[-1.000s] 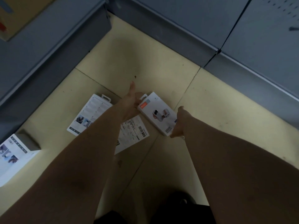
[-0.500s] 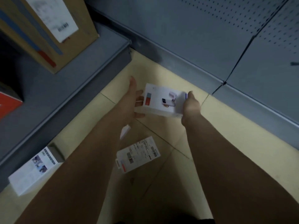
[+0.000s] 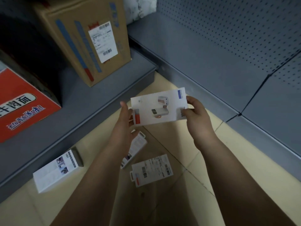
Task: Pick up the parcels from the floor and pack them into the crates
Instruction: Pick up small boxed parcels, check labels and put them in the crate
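Note:
I hold a flat white product box [image 3: 156,108] with a power-bank picture and an orange end, raised above the floor. My left hand [image 3: 125,123] grips its orange end and my right hand [image 3: 197,118] grips the opposite end. Three more white parcels lie on the cream floor below: one with barcodes [image 3: 152,170], one partly hidden under my left wrist [image 3: 136,147], and a thicker box [image 3: 57,170] leaning at the shelf base. No crate is in view.
A grey low shelf [image 3: 101,95] on the left carries a brown cardboard carton [image 3: 84,38] and a red printed carton [image 3: 22,103]. Grey pegboard shelving [image 3: 228,46] runs along the back and right. Floor tiles [image 3: 187,201] show between my arms.
Both hands lifted the power-bank box off the floor and brought it up and level. My view tilted upward, so the shelf cartons came into sight.

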`<state>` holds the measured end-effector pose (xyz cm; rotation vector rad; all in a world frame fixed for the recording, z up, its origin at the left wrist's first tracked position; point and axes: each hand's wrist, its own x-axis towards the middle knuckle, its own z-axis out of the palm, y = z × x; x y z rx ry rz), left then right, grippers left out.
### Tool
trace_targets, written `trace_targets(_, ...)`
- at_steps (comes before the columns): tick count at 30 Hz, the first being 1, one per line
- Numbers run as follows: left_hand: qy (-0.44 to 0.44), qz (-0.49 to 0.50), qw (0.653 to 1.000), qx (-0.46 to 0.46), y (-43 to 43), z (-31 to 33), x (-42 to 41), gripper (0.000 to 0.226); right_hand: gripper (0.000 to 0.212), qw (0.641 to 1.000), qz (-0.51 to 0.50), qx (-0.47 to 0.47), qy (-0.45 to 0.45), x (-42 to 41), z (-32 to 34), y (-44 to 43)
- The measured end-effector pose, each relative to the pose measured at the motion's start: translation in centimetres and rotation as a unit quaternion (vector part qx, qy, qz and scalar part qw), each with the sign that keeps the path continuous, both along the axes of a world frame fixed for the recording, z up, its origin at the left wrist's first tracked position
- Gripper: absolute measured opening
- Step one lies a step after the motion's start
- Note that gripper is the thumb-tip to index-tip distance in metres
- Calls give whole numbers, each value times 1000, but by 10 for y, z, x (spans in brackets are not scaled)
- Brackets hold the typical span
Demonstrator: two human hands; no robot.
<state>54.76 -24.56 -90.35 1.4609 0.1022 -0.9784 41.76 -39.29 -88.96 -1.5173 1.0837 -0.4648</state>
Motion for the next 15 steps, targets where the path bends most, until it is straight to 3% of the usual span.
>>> trace_targets(3, -7, 27, 1000, -6, 3, 5, 12, 100, 45, 997, 14, -73, -27, 8, -1, 3)
trace_targets(5, -14, 9, 1000, -1, 7, 5, 18, 94, 40, 993, -7, -95, -68, 9, -3, 3)
trace_targets(9, 13, -17, 1000, 2, 3, 7, 23, 80, 26, 986, -26, -74, -149, 12, -2, -3)
trace_targets(12, 56, -20, 998, -29, 1, 9, 23, 74, 35, 981, 10, -63, -185, 14, -1, -11)
trace_targets(15, 125, -1, 983, -132, 7, 5, 28, 60, 56, 973, 81, -167, -133, 15, 0, -14)
